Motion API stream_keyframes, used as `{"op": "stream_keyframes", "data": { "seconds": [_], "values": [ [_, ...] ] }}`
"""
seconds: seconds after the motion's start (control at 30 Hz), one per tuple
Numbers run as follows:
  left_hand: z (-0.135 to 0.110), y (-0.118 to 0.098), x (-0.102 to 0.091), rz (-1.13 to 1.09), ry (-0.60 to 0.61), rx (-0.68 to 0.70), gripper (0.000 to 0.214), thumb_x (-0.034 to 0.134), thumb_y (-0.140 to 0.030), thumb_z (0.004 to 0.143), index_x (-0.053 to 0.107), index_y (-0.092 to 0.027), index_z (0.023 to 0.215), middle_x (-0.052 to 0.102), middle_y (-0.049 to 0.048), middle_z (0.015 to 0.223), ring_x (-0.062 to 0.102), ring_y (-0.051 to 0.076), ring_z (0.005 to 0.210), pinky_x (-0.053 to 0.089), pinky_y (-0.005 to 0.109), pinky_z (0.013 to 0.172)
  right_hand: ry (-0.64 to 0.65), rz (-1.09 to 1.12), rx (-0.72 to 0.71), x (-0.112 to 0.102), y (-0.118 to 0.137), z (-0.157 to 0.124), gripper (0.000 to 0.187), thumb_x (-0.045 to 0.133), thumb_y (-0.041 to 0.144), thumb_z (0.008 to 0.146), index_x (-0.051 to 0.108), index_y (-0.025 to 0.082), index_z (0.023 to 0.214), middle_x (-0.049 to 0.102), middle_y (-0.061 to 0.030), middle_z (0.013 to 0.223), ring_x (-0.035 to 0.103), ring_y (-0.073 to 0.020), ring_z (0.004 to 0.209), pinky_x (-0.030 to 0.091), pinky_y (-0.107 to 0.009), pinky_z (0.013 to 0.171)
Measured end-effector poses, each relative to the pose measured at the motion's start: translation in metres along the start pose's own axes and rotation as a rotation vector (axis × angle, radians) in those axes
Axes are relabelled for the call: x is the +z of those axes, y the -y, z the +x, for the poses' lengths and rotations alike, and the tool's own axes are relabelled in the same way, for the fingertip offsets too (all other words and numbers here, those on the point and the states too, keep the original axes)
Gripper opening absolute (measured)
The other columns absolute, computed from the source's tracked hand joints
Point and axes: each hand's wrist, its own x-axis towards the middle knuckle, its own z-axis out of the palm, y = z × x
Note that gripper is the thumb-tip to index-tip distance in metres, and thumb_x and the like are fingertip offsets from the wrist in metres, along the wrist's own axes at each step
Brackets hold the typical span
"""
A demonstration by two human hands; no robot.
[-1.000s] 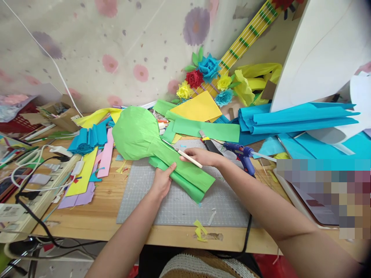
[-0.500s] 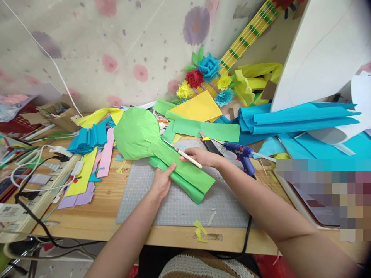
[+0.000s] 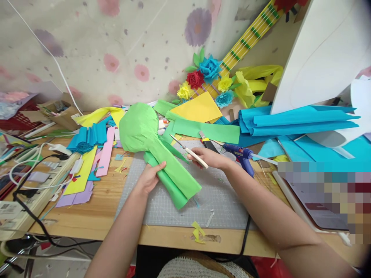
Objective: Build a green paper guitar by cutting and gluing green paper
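A green crepe-paper shape (image 3: 150, 143), a rounded head with a long folded tail, lies tilted over the grey cutting mat (image 3: 220, 204). My left hand (image 3: 150, 175) grips the tail's left edge, thumb on top. My right hand (image 3: 207, 158) is closed on a pair of scissors (image 3: 189, 151) with pale handles. The blades point up-left just above the paper's right side.
A blue glue gun (image 3: 242, 154) and a utility knife (image 3: 208, 143) lie just behind my right hand. Blue, green and yellow paper sheets pile at the back. Paper flowers (image 3: 203, 77) lean on the wall. Cables and a power strip (image 3: 37, 170) crowd the left edge.
My left hand has turned the green shape, swinging its tail toward me and lifting it. The scissors have come off the paper and now sit raised beside it.
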Motion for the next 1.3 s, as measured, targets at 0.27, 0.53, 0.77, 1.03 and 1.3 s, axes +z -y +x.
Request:
{"op": "stream_keyframes", "data": {
  "seconds": [0.27,0.53,0.77,1.03,1.3],
  "values": [
    [-0.006,-0.009,-0.006,0.181,0.162,-0.108,0.044,0.087,-0.023,0.046,0.069,-0.013,0.085,0.073,0.0058,0.085,0.066,0.017,0.07,0.055,0.03,0.069,-0.481,0.448,-0.162,0.012,0.01,0.025,0.047,0.079,0.045,0.052,0.051,0.017,0.077,0.06,0.0011,0.068,0.05,-0.0074,0.05,0.043,-0.024,0.048],
    [-0.01,-0.013,-0.006,0.23,0.21,-0.155,0.052,0.087,-0.022,0.044,0.067,-0.013,0.092,0.072,0.0049,0.086,0.066,0.017,0.074,0.054,0.03,0.07,-0.46,0.728,-0.2,0.03,0.032,0.056,0.047,0.082,0.031,0.042,0.053,0.016,0.075,0.06,0.0038,0.063,0.048,-0.0061,0.047,0.039,-0.022,0.045],
    [-0.007,-0.015,-0.009,0.238,0.202,-0.151,0.054,0.088,-0.024,0.043,0.065,-0.013,0.091,0.072,0.005,0.082,0.066,0.018,0.071,0.054,0.03,0.069,-0.422,0.734,-0.177,0.03,0.02,0.054,0.046,0.081,0.031,0.043,0.053,0.017,0.077,0.055,0.0067,0.057,0.047,-0.0065,0.045,0.038,-0.022,0.044],
    [-0.008,-0.014,-0.011,0.257,0.252,-0.157,0.05,0.087,-0.024,0.045,0.067,-0.013,0.089,0.072,0.0055,0.082,0.066,0.017,0.07,0.054,0.029,0.067,-0.446,0.677,-0.21,0.029,0.026,0.062,0.046,0.082,0.03,0.044,0.052,0.017,0.076,0.058,0.0045,0.066,0.048,-0.0063,0.051,0.04,-0.022,0.048],
    [-0.005,-0.015,-0.014,0.182,0.205,-0.115,0.046,0.086,-0.022,0.047,0.068,-0.014,0.089,0.073,0.005,0.085,0.067,0.019,0.074,0.054,0.03,0.07,-0.447,0.5,-0.133,0.016,0.019,0.048,0.042,0.083,0.031,0.049,0.052,0.017,0.075,0.058,0.0037,0.057,0.049,-0.0076,0.044,0.041,-0.022,0.043]
  ]
}}
